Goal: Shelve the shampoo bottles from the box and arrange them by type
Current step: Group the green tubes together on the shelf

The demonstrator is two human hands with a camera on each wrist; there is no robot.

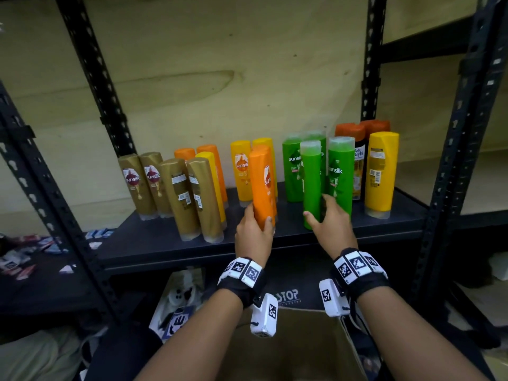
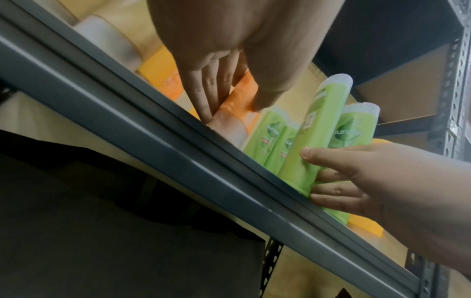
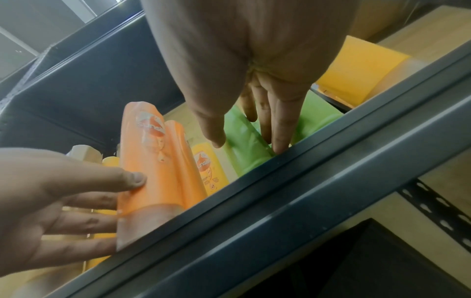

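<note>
On the dark shelf [image 1: 165, 244] bottles stand cap-down in colour groups: gold-brown [image 1: 154, 182], orange and yellow [image 1: 211, 166], yellow [image 1: 240, 171], green [image 1: 341, 171]. My left hand [image 1: 258, 224] grips an orange bottle [image 1: 264, 182] low on its body, thumb in front and fingers behind; the right wrist view shows the left hand [image 3: 102, 201] on that orange bottle [image 3: 150, 161]. My right hand [image 1: 323, 218] holds a green bottle [image 1: 312, 182] near its base, in front of the green group. From the left wrist, my right hand [image 2: 331, 175] has its thumb on the green bottle [image 2: 318, 125].
A large yellow bottle [image 1: 380, 171] and dark bottles with orange caps [image 1: 357, 160] stand at the shelf's right end. Black perforated uprights [image 1: 450, 160] frame the shelf. The cardboard box [image 1: 288, 342] sits below my wrists. Small packets [image 1: 27, 257] lie on the lower left shelf.
</note>
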